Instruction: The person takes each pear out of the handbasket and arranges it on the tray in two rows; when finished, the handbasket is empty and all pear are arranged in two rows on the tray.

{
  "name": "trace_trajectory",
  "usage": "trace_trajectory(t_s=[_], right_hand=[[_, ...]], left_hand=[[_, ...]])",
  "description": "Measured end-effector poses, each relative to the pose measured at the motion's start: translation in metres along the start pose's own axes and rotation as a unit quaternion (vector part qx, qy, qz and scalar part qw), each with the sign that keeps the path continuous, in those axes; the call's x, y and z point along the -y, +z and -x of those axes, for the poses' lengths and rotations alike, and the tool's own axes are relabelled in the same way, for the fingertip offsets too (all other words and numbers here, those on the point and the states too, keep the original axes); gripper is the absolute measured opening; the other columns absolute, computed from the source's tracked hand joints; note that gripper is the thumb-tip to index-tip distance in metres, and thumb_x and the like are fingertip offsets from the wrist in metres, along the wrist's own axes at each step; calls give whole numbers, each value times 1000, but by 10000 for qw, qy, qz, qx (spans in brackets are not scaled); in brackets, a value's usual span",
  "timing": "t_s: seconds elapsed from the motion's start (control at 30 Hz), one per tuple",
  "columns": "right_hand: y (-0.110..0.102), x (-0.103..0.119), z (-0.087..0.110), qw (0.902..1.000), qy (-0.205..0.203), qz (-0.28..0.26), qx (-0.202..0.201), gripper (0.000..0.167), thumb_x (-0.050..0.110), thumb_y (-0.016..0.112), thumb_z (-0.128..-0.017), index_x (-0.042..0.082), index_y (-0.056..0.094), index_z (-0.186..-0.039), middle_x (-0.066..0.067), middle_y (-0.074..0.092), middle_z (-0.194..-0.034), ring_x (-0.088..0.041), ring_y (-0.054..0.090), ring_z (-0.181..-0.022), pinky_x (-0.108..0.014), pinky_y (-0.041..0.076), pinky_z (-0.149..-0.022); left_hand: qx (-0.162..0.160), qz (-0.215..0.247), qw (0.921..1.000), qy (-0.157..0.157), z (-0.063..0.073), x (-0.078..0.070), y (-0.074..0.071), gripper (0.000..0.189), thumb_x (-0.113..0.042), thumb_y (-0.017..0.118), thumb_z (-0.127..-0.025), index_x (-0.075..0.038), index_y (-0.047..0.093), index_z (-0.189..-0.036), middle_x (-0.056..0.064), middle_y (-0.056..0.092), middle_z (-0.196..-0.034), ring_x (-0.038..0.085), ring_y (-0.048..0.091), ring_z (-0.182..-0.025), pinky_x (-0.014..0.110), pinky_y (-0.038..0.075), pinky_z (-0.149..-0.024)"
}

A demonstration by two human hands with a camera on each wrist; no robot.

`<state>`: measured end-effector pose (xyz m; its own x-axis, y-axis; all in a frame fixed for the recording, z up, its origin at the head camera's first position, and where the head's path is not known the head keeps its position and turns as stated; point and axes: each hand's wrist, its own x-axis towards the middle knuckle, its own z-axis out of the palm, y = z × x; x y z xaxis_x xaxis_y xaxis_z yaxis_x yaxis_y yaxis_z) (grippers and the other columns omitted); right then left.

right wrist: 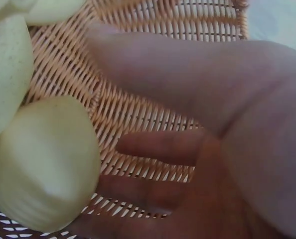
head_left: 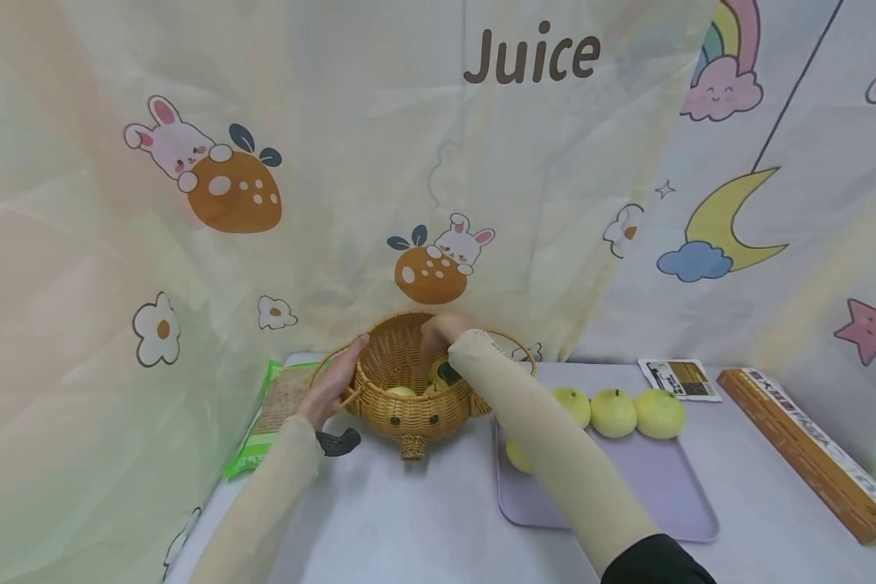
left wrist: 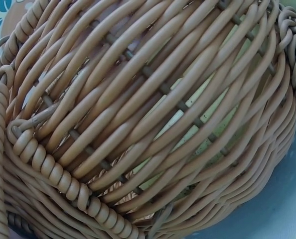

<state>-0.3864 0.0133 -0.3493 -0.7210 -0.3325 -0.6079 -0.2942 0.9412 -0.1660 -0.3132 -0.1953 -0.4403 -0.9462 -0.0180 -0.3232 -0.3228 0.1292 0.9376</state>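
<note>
The right hand (head_left: 444, 331) is dipped into the tan woven-wicker basket with the stubby snout (head_left: 409, 412), its fingers (right wrist: 158, 144) extended and its thumb standing apart, grasping nothing, beside the pale yellow round fruit (right wrist: 43, 164) at 8 o'clock in the right-wrist view. The left hand (head_left: 333, 385) rests against the basket at 9 o'clock; whether its fingers curl round the wicker, I cannot tell. If the right wrist snagged the rim while lifting clear, the basket could tip or skid, especially if the left hand bears on it only lightly. A knock from the spread fingers might roll fruit against its neighbours and bruise it. At 4 o'clock from the basket, at least 4 pale yellow round fruits (head_left: 613, 412) sit on the flat lilac rectangular tray (head_left: 642, 478), and a low forearm could nudge the nearest loose. The long cream sleeve (head_left: 555, 454) covers part of that fruit and the tray's 10 o'clock corner. The basket's count is uncertain: at least 3 show in the right-wrist view, some cropped around 10 o'clock, while the left-wrist view gives only pale patches behind wicker strands; contact at the lower right fingertips is hidden behind the fruit
</note>
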Motion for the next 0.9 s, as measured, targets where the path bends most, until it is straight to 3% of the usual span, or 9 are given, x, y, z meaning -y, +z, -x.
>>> trace_trajectory(t_s=[0.2, 0.33, 0.37, 0.43, 0.57, 0.7, 0.77, 0.83, 0.9], right_hand=[[2, 6, 0, 9969, 237, 747, -27, 44, 38, 88, -90, 15, 77, -125, -5, 65, -146, -22, 63, -122, -36, 58, -102], [3, 6, 2, 9951, 406, 904, -1, 19, 35, 79, -98, 17, 78, -102, 0, 67, -109, -15, 58, -91, -28, 53, -80], [3, 6, 2, 9952, 420, 886, -16, 18, 32, 75, -100, 17, 75, -91, 1, 61, -95, -13, 52, -81, -26, 49, -72], [4, 6, 3, 9951, 411, 894, -62, 32, 24, 67, -104, 17, 63, -73, 2, 46, -79, -12, 39, -68, -25, 38, -62], [7, 6, 2, 9940, 263, 1052, -170, 51, 18, 58, -107, 21, 42, -58, 3, 31, -67, -10, 22, -57, -23, 26, -53], [10, 1, -3, 9936, 56, 1115, -153, 45, 19, 54, -108, 20, 45, -63, 2, 36, -70, -10, 22, -58, -24, 25, -54], [12, -2, -6, 9958, 52, 911, -67, 35, 23, 61, -106, 16, 55, -72, 1, 46, -77, -10, 32, -62, -24, 32, -57], [12, -5, -9, 9974, 49, 713, 32, 24, 32, 70, -102, 11, 69, -92, -1, 64, -96, -12, 52, -76, -24, 47, -68], [14, -7, -11, 9989, 55, 443, 113, 42, 42, 79, -96, 7, 74, -119, -8, 70, -126, -21, 65, -104, -31, 58, -89]], left_hand=[[-49, -6, 10000, 24, 2, 0, 0, 91, -71, 46, -104, -12, 25, -169, 20, 28, -172, 41, 27, -160, 57, 23, -131], [-1, -47, 9999, 105, 2, 1, 1, 91, -71, 46, -104, -10, 26, -169, 22, 30, -171, 42, 31, -158, 58, 27, -130], [8, -45, 9999, 113, 2, 1, 1, 91, -71, 46, -104, -10, 27, -168, 22, 31, -170, 42, 32, -157, 57, 28, -129], [1, -77, 9999, 134, 1, 2, 1, 90, -71, 46, -104, -10, 28, -168, 22, 32, -170, 41, 33, -157, 57, 29, -129], [-22, -58, 9999, 143, 1, 1, 0, 90, -71, 47, -103, -10, 30, -167, 22, 32, -170, 41, 32, -157, 57, 28, -129], [-30, -63, 9999, 145, 2, 2, -1, 91, -72, 47, -103, -9, 32, -167, 22, 33, -170, 41, 32, -157, 57, 27, -130], [-44, -73, 9999, 123, 2, 3, -1, 91, -72, 47, -103, -9, 32, -166, 21, 33, -170, 41, 32, -157, 57, 27, -130], [-55, -99, 9999, 120, 2, 4, -1, 92, -72, 46, -103, -8, 31, -167, 22, 32, -170, 41, 31, -157, 57, 26, -130], [-75, -85, 9999, 119, 3, 4, 0, 92, -72, 46, -103, -8, 30, -167, 22, 31, -170, 41, 31, -157, 58, 27, -129]])
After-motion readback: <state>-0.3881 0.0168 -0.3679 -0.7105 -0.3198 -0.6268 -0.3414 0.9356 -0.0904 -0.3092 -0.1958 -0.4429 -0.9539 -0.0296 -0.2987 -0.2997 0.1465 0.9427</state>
